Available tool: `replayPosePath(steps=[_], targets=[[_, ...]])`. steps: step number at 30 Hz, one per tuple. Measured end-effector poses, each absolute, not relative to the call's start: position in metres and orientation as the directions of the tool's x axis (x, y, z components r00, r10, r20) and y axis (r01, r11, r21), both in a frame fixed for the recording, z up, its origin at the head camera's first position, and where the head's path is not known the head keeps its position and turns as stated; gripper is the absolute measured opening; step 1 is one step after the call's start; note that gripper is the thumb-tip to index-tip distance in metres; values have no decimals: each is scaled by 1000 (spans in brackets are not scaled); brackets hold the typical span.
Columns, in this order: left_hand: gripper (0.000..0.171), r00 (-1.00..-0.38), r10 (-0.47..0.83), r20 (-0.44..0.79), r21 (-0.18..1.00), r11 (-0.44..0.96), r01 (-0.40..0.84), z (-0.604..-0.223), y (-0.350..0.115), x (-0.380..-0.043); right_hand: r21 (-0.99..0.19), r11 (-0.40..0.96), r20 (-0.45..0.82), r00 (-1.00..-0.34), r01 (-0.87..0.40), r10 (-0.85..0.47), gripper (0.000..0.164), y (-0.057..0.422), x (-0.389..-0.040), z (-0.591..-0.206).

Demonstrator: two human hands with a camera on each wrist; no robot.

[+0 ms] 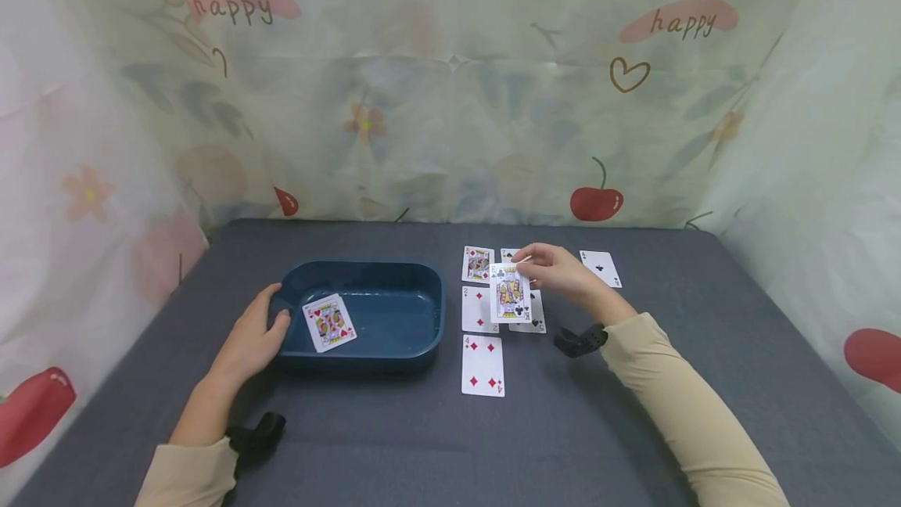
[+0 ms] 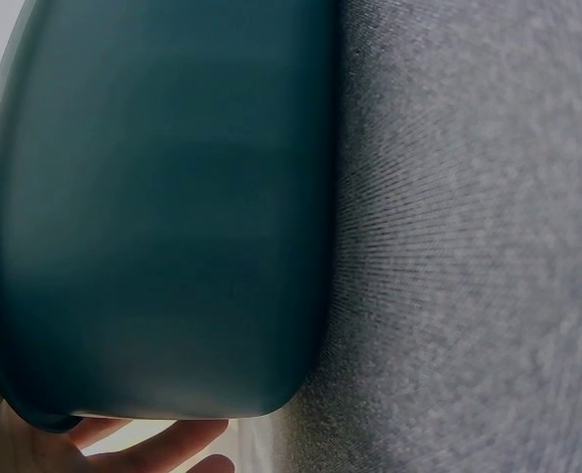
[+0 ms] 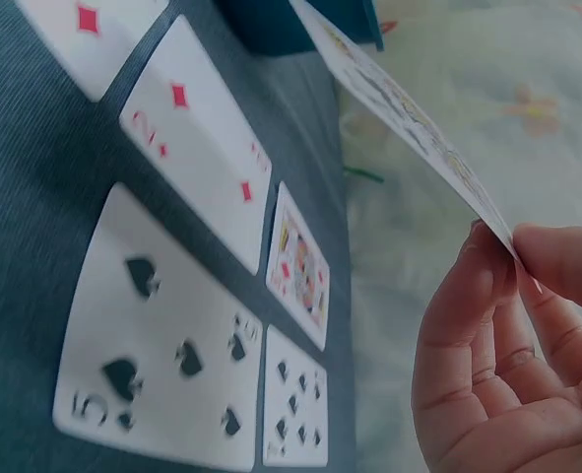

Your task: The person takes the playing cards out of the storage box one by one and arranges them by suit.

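Observation:
My right hand (image 1: 559,272) pinches a king of clubs (image 1: 510,292) between thumb and fingers, raised over the face-up cards. In the right wrist view this playing card (image 3: 409,118) is tilted, its edge held at the fingertips. Beneath it lie a two of diamonds (image 1: 479,318) and a five of spades (image 3: 172,345), both partly covered in the head view. My left hand (image 1: 242,343) grips the left end of a dark blue tray (image 1: 394,346), thumb at the rim and fingers along the outside. A red king (image 1: 329,323) lies face up inside the tray, on top of other card edges.
Behind the held card lie a king of diamonds (image 1: 478,264) and a seven of spades (image 3: 295,399). A four of diamonds (image 1: 482,366) is nearest the person. One club card (image 1: 601,269) lies apart at the right. A patterned curtain (image 1: 450,139) hangs behind the grey table (image 1: 394,444).

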State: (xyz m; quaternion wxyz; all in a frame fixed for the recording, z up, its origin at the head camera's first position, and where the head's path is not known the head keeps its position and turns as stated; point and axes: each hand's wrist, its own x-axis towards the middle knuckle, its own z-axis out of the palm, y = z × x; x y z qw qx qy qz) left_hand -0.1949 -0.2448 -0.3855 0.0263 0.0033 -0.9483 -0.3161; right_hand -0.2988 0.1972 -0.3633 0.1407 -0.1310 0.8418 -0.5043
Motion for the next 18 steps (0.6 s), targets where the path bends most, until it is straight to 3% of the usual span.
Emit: replayPosePath(steps=[18], targets=[[57, -999, -28, 45, 595, 804, 5, -386, -245, -196, -885, 466, -132, -953, -11, -272, 39, 243, -295, -377]])
